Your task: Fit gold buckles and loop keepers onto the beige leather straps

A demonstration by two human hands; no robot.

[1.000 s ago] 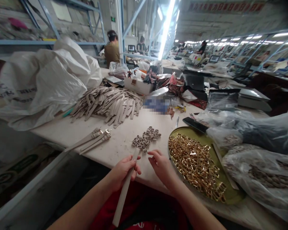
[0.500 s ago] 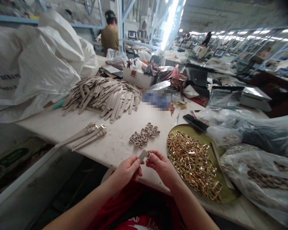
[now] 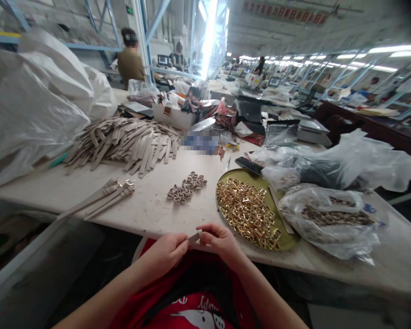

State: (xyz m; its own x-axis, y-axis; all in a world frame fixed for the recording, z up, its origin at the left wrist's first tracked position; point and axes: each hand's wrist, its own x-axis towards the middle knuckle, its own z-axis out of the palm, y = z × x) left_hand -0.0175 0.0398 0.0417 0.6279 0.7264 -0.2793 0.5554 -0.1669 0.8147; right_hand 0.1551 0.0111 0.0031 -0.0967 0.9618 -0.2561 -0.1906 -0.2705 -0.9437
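My left hand is closed around the end of a beige strap just below the table's front edge. My right hand pinches the strap's tip together with a small loop that is too small to make out well. The rest of the strap is hidden behind my left hand and lap. A small heap of beige loops lies on the table beyond my hands. A round gold tray full of gold buckles sits to the right of them.
A big pile of beige straps lies at the back left, with three finished straps nearer the left edge. White sacks fill the far left. Clear plastic bags crowd the right. A black phone lies behind the tray. People work further back.
My hands have drawn back from the loop heap to the table's edge, with the strap pulled in so only its tip shows. The view has swung to the right.
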